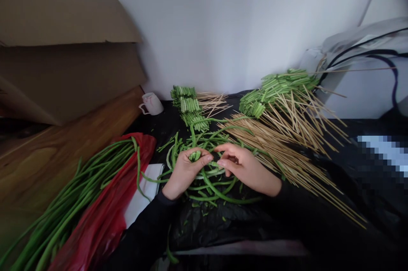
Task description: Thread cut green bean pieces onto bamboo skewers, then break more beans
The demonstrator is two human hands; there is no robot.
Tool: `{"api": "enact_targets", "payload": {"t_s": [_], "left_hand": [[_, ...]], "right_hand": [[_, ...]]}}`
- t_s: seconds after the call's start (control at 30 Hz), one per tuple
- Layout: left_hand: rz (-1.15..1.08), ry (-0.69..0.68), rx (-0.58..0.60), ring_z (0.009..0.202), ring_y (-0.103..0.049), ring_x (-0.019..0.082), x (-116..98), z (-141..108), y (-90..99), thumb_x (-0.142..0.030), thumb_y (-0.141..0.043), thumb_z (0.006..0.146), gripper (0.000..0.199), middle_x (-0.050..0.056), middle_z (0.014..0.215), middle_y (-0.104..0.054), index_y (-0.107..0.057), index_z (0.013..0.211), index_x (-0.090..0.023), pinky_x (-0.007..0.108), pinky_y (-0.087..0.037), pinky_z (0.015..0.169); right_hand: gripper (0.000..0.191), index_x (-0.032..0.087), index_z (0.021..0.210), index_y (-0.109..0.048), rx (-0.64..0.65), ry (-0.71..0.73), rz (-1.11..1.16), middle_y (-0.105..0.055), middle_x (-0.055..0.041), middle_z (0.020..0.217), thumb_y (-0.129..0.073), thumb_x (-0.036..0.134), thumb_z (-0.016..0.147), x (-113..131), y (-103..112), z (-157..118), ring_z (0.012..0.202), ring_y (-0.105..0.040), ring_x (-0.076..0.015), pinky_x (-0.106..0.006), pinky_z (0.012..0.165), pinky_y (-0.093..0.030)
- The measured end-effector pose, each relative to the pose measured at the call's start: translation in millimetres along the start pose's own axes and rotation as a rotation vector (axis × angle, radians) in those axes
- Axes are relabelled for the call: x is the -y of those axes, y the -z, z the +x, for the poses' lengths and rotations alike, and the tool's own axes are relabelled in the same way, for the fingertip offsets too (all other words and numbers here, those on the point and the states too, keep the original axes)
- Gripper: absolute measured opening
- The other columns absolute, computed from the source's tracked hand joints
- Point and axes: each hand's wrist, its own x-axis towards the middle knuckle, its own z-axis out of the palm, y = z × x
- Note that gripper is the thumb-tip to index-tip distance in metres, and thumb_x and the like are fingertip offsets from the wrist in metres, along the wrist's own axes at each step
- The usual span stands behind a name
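My left hand (187, 169) is closed around several short green bean pieces (195, 155), their ends showing between thumb and fingers. Close beside it, my right hand (245, 166) has its fingers bent and pressed together near the left thumb, at the end of a bean piece; what exactly it pinches is too small to tell. Under both hands lies a loose tangle of long green beans (219, 196) on black plastic (204, 228). Bare wooden skewers (287, 152) lie in a heap just right of the tangle.
Skewered bean bundles (190, 105) stand behind the tangle, with more bundles (283, 86) at the back right. Long beans (73, 194) lie on a red bag (108, 203) at left. A white mug (151, 104) is near a cardboard box (70, 49).
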Motion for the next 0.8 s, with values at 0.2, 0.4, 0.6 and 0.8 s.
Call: {"api": "enact_targets", "payload": {"t_s": [0.2, 0.4, 0.6, 0.8], "left_hand": [[0.046, -0.044, 0.083, 0.060, -0.054, 0.012, -3.6, -0.6, 0.1, -0.036, -0.077, 0.070, 0.025, 0.000, 0.067, -0.066, -0.073, 0.082, -0.014, 0.023, -0.042, 0.058], [0.103, -0.050, 0.038, 0.060, -0.051, 0.011, 0.3, 1.6, -0.7, -0.036, -0.071, 0.075, 0.023, -0.001, 0.063, -0.061, -0.068, 0.071, -0.014, 0.022, -0.041, 0.060], [0.173, -0.043, -0.147, 0.057, -0.046, 0.010, 3.3, 5.4, 5.2, -0.037, -0.069, 0.077, 0.023, -0.002, 0.062, -0.057, -0.066, 0.070, -0.015, 0.022, -0.040, 0.059], [0.219, -0.071, -0.168, 0.062, -0.051, 0.013, 1.0, 4.7, 4.0, -0.036, -0.069, 0.077, 0.022, 0.000, 0.064, -0.062, -0.068, 0.071, -0.015, 0.023, -0.042, 0.061]], "right_hand": [[0.026, 0.022, 0.112, -0.057, -0.026, 0.010, -0.016, -0.059, 0.0045, 0.069, -0.055, 0.022, 0.086, -0.3, 2.8, 0.8, 0.055, -0.057, -0.0105, -0.027, 0.057, -0.049], [0.022, 0.021, 0.110, -0.060, 0.022, 0.095, -0.187, -0.063, 0.0012, 0.075, -0.047, 0.023, 0.093, 1.6, 4.1, -1.3, 0.062, -0.060, -0.0115, -0.027, 0.061, -0.049], [0.022, 0.016, 0.103, -0.062, -0.006, 0.312, -0.618, -0.065, -0.0075, 0.096, -0.042, 0.020, 0.097, -2.3, 2.7, -3.5, 0.090, -0.059, -0.0190, -0.036, 0.081, -0.048], [0.022, 0.014, 0.105, -0.059, 0.014, 0.323, -0.683, -0.061, -0.0072, 0.095, -0.039, 0.013, 0.096, -0.7, 0.8, -5.4, 0.088, -0.057, -0.0182, -0.036, 0.080, -0.047]]}}
